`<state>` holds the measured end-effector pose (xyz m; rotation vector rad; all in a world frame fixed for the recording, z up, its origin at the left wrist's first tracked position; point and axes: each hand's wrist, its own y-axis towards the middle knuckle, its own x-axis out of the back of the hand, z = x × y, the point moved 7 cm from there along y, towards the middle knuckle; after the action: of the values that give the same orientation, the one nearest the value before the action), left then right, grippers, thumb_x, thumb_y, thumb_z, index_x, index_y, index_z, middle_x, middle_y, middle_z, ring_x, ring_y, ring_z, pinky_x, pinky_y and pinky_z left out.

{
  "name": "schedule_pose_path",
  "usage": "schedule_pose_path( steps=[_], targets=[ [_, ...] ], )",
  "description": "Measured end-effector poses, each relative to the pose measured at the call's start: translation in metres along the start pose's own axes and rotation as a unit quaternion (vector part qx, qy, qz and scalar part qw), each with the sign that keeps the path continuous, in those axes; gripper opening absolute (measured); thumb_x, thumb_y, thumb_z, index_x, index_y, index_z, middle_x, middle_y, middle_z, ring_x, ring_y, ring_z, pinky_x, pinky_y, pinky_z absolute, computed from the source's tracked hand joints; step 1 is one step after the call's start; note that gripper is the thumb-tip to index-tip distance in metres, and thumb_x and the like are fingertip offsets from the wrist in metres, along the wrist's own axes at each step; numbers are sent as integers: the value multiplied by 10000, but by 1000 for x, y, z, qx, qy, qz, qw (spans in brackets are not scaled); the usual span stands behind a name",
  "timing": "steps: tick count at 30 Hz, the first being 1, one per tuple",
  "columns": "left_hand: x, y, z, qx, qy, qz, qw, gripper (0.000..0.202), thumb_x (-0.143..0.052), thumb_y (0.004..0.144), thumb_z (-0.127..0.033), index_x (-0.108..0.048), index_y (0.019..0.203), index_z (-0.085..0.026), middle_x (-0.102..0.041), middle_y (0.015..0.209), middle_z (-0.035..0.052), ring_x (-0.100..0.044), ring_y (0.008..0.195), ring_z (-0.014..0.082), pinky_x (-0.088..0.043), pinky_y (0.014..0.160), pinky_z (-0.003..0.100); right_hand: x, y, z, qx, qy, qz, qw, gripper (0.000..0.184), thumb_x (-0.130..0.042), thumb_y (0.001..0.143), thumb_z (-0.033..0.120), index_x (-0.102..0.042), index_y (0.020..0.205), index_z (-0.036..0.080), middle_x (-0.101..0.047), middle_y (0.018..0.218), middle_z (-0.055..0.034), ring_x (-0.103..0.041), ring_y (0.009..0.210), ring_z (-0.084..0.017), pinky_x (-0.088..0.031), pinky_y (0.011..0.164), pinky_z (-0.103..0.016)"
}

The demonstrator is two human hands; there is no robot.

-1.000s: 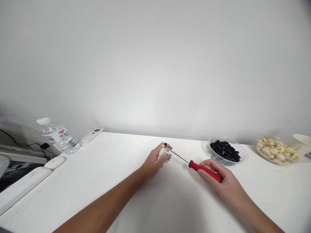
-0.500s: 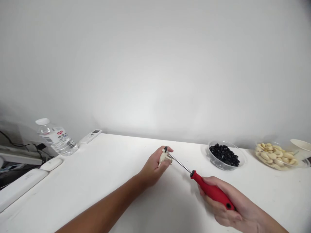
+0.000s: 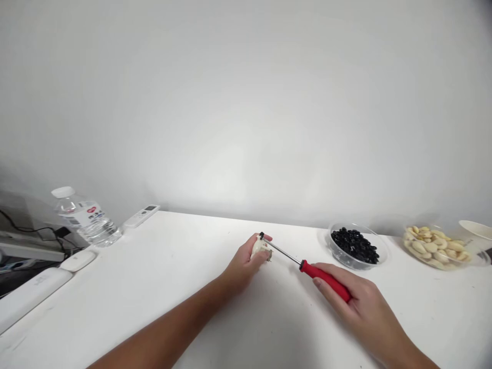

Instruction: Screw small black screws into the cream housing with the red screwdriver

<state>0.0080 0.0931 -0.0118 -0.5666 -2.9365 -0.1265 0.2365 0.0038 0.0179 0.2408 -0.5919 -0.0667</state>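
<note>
My left hand is closed round a small cream-coloured plastic part, held just above the white table. A small black piece sits at the top of that part, where the metal tip of a screwdriver meets it. My right hand grips the screwdriver's red handle, with the shaft pointing up and left toward the part. Both forearms reach in from the bottom edge.
A clear bowl of small black pieces stands right of the hands, and a clear bowl of cream parts farther right beside a white bowl. At the far left are a water bottle, a remote control and white devices.
My right hand turned on the red handle: half a second ago it was lower and nearer with the handle's end showing, and now it lies over the handle again. The left hand stayed put.
</note>
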Motion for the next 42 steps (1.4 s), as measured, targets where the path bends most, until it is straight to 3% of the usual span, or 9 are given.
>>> schedule_pose_path(
  steps=[7,10,13,15,19,24,30,37,42],
  targets=[
    [-1,-3,-10,-47,80,31,995,210,-494,938,-232,-592,1120,-192,-578,810,-7,-474,686,151,-367,625,258,-12,0,-16,-148,128,102,975,381,-647,932,607,-750,929,240,-620,681,4,-500,617,-142,-343,562,-254],
    [-2,-5,-15,-64,81,35,994,198,-480,940,-225,-581,1106,-192,-571,808,-10,-454,668,143,-352,615,257,-27,-7,-30,-280,313,172,891,464,-630,932,635,-733,869,188,-369,508,73,-228,451,-65,-127,456,-238],
    [-2,-7,-21,-87,76,35,993,201,-489,953,-236,-560,1138,-202,-537,788,-27,-436,662,136,-353,627,254,-40,-19,-35,-378,442,222,783,507,-579,956,635,-752,945,158,-356,518,88,-107,414,-34,-50,429,-239],
    [-2,-7,-23,-89,73,28,993,204,-486,959,-237,-547,1152,-213,-524,778,-35,-436,662,135,-356,633,252,-43,-21,-33,-377,466,231,766,510,-554,972,626,-742,951,152,-388,534,82,-106,405,-27,-60,422,-236],
    [-1,-6,-18,-54,85,16,995,193,-472,964,-233,-552,1140,-222,-554,793,-33,-445,651,135,-350,619,247,-37,-9,-27,-273,368,224,860,252,-723,906,460,-642,969,230,-374,541,109,-164,427,-48,-98,446,-236],
    [1,-6,-14,-27,118,-25,992,129,-475,982,-247,-556,1081,-228,-540,764,-42,-450,652,141,-335,610,249,-9,10,-22,-65,103,65,990,234,-743,879,468,-678,1000,279,-670,873,2,-600,775,-192,-437,695,-296],
    [-4,-11,-13,4,104,-42,994,108,-476,996,-291,-559,986,-223,-522,775,-40,-459,677,147,-327,605,251,0,6,-17,51,-40,-17,998,274,-635,960,501,-718,1148,319,-759,1103,-31,-685,966,-260,-489,842,-353],
    [-10,-19,-18,-20,96,-18,995,177,-497,1022,-365,-569,1104,-226,-554,815,-25,-478,709,151,-376,654,259,1,9,-27,18,-31,-45,998,262,-702,881,525,-715,1003,294,-777,1026,-6,-707,913,-248,-504,822,-332],
    [-17,-11,8,-5,-57,27,998,435,-359,1054,-528,-508,1333,-229,-607,850,13,-457,599,120,-345,506,206,5,13,-25,-19,-30,-51,998,299,-708,864,549,-700,992,279,-756,1054,-32,-676,913,-258,-482,795,-336]
  ],
)
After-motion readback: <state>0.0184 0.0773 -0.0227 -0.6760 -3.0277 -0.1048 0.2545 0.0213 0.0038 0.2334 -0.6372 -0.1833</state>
